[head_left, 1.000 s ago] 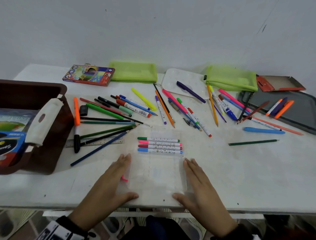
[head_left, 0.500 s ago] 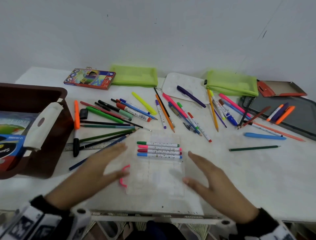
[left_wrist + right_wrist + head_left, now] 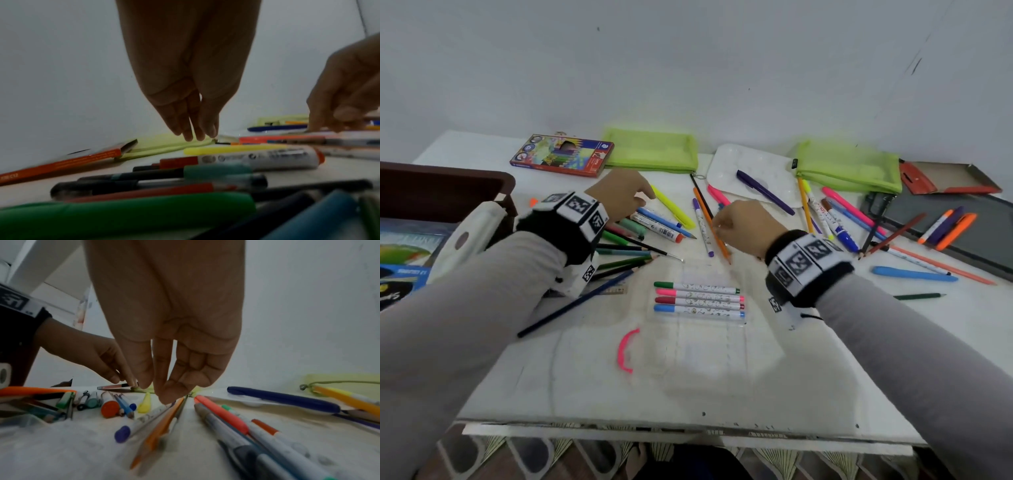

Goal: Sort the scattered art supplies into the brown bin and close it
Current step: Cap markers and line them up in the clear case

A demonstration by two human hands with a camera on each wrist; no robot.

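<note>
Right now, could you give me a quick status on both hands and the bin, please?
Left hand and right hand both empty, fingers reaching down into the loose pens. Brown bin open, far left. White handle leans across its rim.

We see even, soft light overhead | both wrist views dim, noisy | near pens blurred | wide-angle bending at edges

Both arms wear long light grey sleeves (image 3: 482, 291) reaching to the wrists. Each wrist carries a black band: the left wrist band (image 3: 571, 219) and the right wrist band (image 3: 808, 267) bear white square tiles printed with black block-pattern markers. A thin black cord (image 3: 812, 317) trails from the right band. The hands are bare.
</note>
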